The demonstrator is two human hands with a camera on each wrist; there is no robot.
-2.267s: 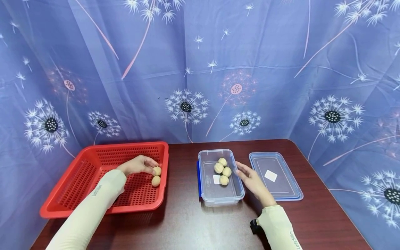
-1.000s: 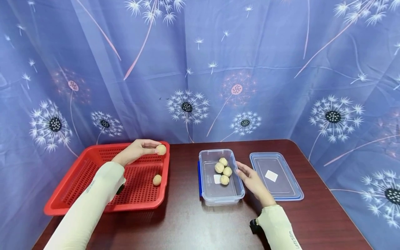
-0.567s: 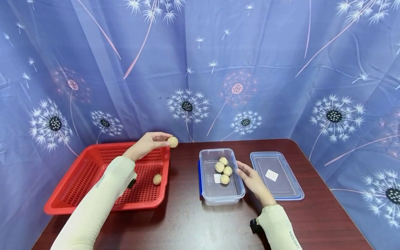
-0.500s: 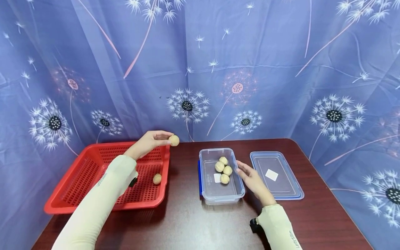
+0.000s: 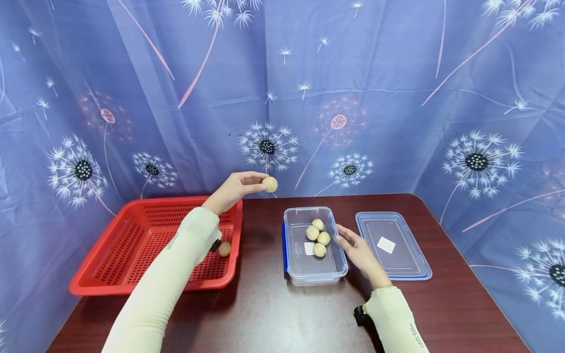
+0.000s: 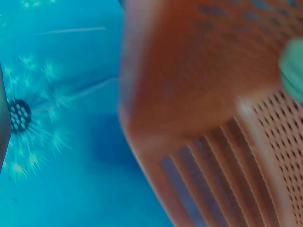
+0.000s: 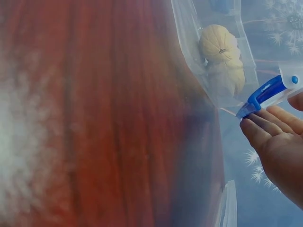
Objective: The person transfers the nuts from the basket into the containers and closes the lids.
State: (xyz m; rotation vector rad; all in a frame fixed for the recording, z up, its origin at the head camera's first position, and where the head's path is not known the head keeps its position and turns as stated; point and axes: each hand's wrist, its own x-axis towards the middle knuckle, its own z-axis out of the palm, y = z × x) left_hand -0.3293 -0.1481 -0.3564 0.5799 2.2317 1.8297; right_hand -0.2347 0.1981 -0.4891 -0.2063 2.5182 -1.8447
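Here we have the left hand (image 5: 236,190), its fingers grasping a pale ball (image 5: 269,184) at the very tips, thumb underneath, forefinger above. A light pinch looks enough for something so small and round, and it leaves most of the ball uncovered. We find that ball in the air, up over the gap between the red basket (image 5: 106,289) and the clear box (image 5: 318,281).

Over to the right hand (image 5: 359,251): these fingers are relaxed and extended, grasping nothing, tips at the box's right side. On the wrist view they seem to touch a blue latch (image 7: 271,92); we'd judge they steady the box.

For pose, we see the left arm (image 5: 152,304) stretched across the basket with the wrist high, while the right forearm comes in low and slanting.

Further out, we count four balls (image 5: 323,238) clustered in the box and one ball (image 5: 224,249) near the basket's right wall. The lid (image 5: 408,267) lies flat on the surface (image 5: 273,309), right of the box.
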